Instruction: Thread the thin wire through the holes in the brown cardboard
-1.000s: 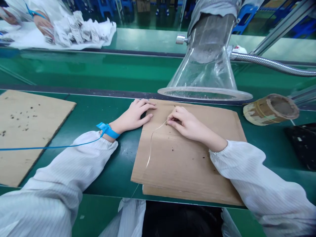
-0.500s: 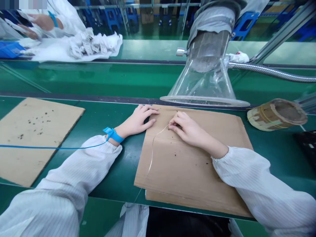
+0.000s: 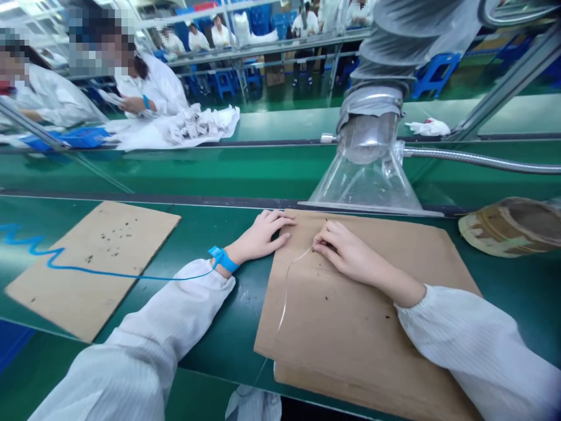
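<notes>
My right hand [image 3: 335,245] is closed in a pinch over the brown cardboard sheet [image 3: 350,339]. A thin shiny wire [image 3: 286,292] runs from its fingertips and curves down across the left part of the sheet. Beside it, my left hand [image 3: 265,235] rests open, fingers spread, over the sheet's upper left edge. A blue wrist strap [image 3: 223,259] with a blue cord circles the left wrist. Small dark specks dot the sheet, some close to the right fingertips. Whatever else those fingertips may hold is hidden.
A clear funnel-shaped hood [image 3: 366,181] hangs just behind the cardboard. To the right stands a taped round container [image 3: 504,228]. Another spotted board [image 3: 109,251] lies on the left of the green table [image 3: 210,339]. Co-workers in white sit across the line beside a blue tray [image 3: 85,137].
The view has tilted up, so the table sits lower and more co-workers show. Both hands keep nearly the same places on the cardboard, and the wire stays in the right fingers.
</notes>
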Motion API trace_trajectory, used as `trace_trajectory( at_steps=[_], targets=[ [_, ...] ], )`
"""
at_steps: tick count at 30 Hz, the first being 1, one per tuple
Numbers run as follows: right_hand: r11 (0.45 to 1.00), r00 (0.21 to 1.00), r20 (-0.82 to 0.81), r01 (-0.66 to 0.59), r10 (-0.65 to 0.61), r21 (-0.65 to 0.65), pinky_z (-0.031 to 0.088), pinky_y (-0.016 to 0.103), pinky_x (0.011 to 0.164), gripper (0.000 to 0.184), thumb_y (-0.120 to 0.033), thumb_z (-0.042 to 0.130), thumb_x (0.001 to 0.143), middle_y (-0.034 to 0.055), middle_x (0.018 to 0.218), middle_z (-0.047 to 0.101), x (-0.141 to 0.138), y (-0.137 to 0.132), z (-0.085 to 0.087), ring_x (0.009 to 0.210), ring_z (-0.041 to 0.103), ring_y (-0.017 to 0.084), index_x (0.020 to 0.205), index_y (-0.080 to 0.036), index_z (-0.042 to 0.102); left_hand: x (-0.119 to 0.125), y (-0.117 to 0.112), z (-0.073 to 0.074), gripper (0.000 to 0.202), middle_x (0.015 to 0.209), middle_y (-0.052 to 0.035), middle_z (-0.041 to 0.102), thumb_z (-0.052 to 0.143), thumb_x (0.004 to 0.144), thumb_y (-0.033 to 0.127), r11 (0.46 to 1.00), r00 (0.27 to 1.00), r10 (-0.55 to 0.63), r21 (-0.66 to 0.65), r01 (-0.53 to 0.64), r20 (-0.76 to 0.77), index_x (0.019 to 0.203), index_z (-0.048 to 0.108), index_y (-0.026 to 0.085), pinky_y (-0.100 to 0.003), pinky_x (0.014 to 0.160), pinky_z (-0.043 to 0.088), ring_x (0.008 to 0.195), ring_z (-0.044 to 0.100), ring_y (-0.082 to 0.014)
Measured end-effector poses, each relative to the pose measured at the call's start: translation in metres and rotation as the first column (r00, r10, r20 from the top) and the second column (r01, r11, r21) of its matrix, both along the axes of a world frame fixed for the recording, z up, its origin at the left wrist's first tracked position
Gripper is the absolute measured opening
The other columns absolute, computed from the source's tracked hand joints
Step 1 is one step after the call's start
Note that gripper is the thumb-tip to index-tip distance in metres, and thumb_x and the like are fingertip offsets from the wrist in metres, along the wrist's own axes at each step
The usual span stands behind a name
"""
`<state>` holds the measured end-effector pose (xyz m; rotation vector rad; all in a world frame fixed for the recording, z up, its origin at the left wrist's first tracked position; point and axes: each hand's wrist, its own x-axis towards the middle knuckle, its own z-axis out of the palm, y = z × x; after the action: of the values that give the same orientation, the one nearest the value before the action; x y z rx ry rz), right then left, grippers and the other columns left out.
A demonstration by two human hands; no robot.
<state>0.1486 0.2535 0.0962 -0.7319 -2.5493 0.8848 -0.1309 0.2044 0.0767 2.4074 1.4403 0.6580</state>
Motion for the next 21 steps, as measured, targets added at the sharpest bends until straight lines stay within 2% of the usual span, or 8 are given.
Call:
trace_trajectory(
  at_steps=[10, 17, 20, 21],
  targets=[
    [0.999, 0.999, 0.026, -0.041, 0.042, -0.031, 0.046, 0.043, 0.095, 0.02, -0.031, 0.05, 0.108, 0.008, 0.102, 0.059, 0.0, -0.001, 0.007, 0.104, 0.054, 0.026, 0.099, -0.022, 0.065, -0.003, -0.001, -0.002, 0.036, 0.144, -0.0105, 0.06, 0.052, 0.107, 0.038, 1.0, 1.0, 0.01, -0.014, -0.01, 0.01, 0.14, 0.061, 0.025, -0.053, 0.116, 0.042, 0.131, 0.052, -0.0297],
    [1.0, 1.0, -0.006, 0.008, -0.008, 0.005, 0.047, 0.042, 0.093, 0.019, -0.032, 0.052, 0.108, 0.0075, 0.101, 0.058, -0.001, -0.002, 0.0, 0.102, 0.056, 0.025, 0.097, -0.022, 0.063, 0.001, -0.004, 0.002, 0.035, 0.145, -0.0101, 0.061, 0.052, 0.107, 0.038, 1.0, 1.0, 0.008, -0.011, -0.008, 0.011, 0.139, 0.061, 0.026, -0.053, 0.117, 0.042, 0.134, 0.052, -0.0292],
    [0.999, 0.999, -0.016, 0.045, -0.045, -0.001, 0.048, 0.042, 0.09, 0.021, -0.034, 0.049, 0.109, 0.0073, 0.102, 0.058, 0.002, -0.001, -0.002, 0.1, 0.058, 0.025, 0.097, -0.022, 0.062, -0.006, 0.003, 0.003, 0.031, 0.142, -0.0096, 0.064, 0.05, 0.108, 0.034, 0.999, 0.998, -0.044, 0.003, 0.044, 0.047, 0.135, 0.063, 0.024, -0.047, 0.118, 0.044, 0.134, 0.055, -0.0247],
    [0.997, 0.997, -0.013, 0.079, -0.08, -0.016, 0.049, 0.042, 0.086, 0.023, -0.036, 0.048, 0.109, 0.0069, 0.101, 0.058, 0.002, -0.001, -0.002, 0.094, 0.059, 0.023, 0.098, -0.023, 0.063, -0.014, 0.01, 0.003, 0.03, 0.139, -0.0092, 0.065, 0.048, 0.109, 0.032, 1.0, 0.998, -0.027, -0.002, 0.027, 0.051, 0.132, 0.064, 0.023, -0.043, 0.117, 0.046, 0.133, 0.057, -0.0226]
  ],
)
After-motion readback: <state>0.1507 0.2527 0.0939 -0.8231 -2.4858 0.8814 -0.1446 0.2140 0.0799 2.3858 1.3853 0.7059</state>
